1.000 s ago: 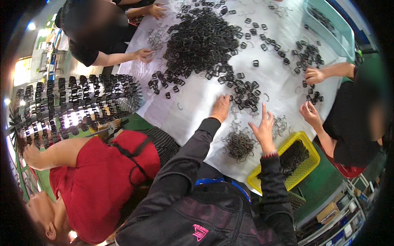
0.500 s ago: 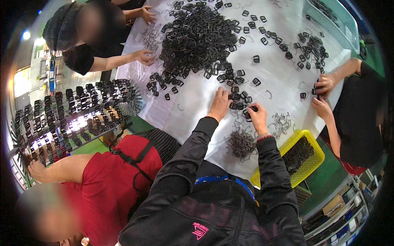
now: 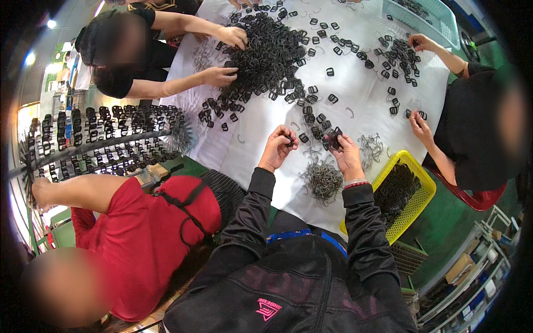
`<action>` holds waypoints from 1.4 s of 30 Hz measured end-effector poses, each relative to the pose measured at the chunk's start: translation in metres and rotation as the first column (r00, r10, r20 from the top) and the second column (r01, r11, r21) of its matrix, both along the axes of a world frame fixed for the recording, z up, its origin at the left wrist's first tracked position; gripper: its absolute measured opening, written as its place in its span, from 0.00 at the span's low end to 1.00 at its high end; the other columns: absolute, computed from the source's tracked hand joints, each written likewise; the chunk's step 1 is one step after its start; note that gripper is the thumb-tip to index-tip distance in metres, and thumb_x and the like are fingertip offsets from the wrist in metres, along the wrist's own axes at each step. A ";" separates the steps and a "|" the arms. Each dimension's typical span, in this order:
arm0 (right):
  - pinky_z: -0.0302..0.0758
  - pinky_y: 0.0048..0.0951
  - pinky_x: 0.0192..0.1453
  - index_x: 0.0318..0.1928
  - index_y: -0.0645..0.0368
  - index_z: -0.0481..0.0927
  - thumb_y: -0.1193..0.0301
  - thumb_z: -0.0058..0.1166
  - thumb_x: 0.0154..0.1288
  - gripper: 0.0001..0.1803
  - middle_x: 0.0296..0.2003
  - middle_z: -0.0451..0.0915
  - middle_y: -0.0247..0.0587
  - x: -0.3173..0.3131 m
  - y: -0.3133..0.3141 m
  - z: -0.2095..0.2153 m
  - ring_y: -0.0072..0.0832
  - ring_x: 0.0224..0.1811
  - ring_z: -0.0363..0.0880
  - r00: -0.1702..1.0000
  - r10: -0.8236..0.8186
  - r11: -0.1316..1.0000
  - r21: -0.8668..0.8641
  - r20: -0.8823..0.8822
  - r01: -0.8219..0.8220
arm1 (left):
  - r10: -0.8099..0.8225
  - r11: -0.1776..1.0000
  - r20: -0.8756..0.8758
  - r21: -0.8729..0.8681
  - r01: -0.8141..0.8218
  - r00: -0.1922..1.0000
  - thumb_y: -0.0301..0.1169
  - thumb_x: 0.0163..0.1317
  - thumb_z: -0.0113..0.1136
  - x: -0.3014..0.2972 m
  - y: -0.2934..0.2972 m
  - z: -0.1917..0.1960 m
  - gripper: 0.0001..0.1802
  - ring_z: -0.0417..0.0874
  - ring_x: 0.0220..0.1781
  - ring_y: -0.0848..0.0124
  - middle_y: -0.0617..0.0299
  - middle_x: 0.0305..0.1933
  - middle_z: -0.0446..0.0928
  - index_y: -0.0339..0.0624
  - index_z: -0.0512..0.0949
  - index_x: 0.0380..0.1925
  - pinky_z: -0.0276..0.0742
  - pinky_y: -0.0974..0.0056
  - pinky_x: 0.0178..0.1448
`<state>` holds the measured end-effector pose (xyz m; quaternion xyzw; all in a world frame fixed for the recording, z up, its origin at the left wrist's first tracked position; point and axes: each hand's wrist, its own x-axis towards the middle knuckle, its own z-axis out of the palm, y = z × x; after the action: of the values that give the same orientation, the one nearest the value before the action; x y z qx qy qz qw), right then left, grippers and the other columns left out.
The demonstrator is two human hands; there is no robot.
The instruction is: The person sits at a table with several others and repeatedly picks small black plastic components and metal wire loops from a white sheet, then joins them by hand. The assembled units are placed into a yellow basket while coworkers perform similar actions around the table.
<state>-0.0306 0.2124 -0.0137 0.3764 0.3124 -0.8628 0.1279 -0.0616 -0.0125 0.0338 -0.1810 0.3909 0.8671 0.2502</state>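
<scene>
Left hand (image 3: pixel 279 149) pinches a buckle (image 3: pixel 290 139), right hand (image 3: pixel 345 154) grips buckles (image 3: pixel 332 139) above the hook pile (image 3: pixel 323 180); best worked one at a time.

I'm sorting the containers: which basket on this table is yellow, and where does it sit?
The yellow basket beside the person's right hand, holding dark parts; the other basket, at the table's far corner, is pale blue-green.

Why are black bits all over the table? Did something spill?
Nothing looks spilled. The black buckles sit in one big heap on the white table, with loose ones spread around it. The left hand and right hand each pinch one, beside a wire pile.
</scene>
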 end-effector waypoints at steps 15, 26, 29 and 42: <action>0.82 0.37 0.41 0.38 0.59 0.76 0.78 0.56 0.60 0.06 0.37 0.79 0.37 -0.006 -0.005 -0.015 0.27 0.37 0.79 0.999 0.032 0.985 0.171 0.015 -0.034 | -0.726 -0.059 -0.004 -0.996 -0.068 0.688 0.33 0.48 0.69 0.003 0.021 -0.086 0.22 0.75 0.43 0.52 0.51 0.42 0.70 0.39 0.70 0.40 0.73 0.53 0.46; 0.81 0.28 0.30 0.42 0.65 0.77 0.81 0.55 0.59 0.09 0.34 0.80 0.40 0.003 0.015 -0.001 0.29 0.30 0.81 0.992 0.101 0.944 0.307 0.075 -0.119 | -0.374 0.839 0.136 -0.371 0.397 0.917 0.35 0.63 0.53 -0.014 0.003 -0.046 0.12 0.76 0.31 0.71 0.59 0.28 0.72 0.36 0.73 0.27 0.75 0.67 0.31; 0.78 0.25 0.28 0.40 0.63 0.79 0.78 0.55 0.61 0.07 0.32 0.80 0.37 0.007 0.020 0.001 0.25 0.28 0.80 0.984 0.159 0.940 0.291 0.083 -0.176 | -0.256 0.967 0.023 0.021 0.255 0.966 0.31 0.61 0.50 -0.009 0.003 -0.028 0.09 0.75 0.28 0.72 0.57 0.28 0.73 0.37 0.74 0.26 0.71 0.71 0.26; 0.75 0.24 0.29 0.40 0.61 0.75 0.78 0.41 0.64 0.09 0.34 0.79 0.40 0.016 0.030 0.015 0.27 0.29 0.77 0.974 0.224 0.972 0.071 -0.018 -0.223 | -0.946 -0.143 0.131 -0.990 -0.020 0.297 0.29 0.52 0.62 0.020 0.057 -0.087 0.14 0.80 0.37 0.52 0.51 0.34 0.74 0.37 0.69 0.35 0.78 0.55 0.40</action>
<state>-0.0141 0.2421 0.0009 0.3320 0.3838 -0.8364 0.2072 -0.0417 0.0449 -0.0533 0.2669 0.9144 0.1742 0.2496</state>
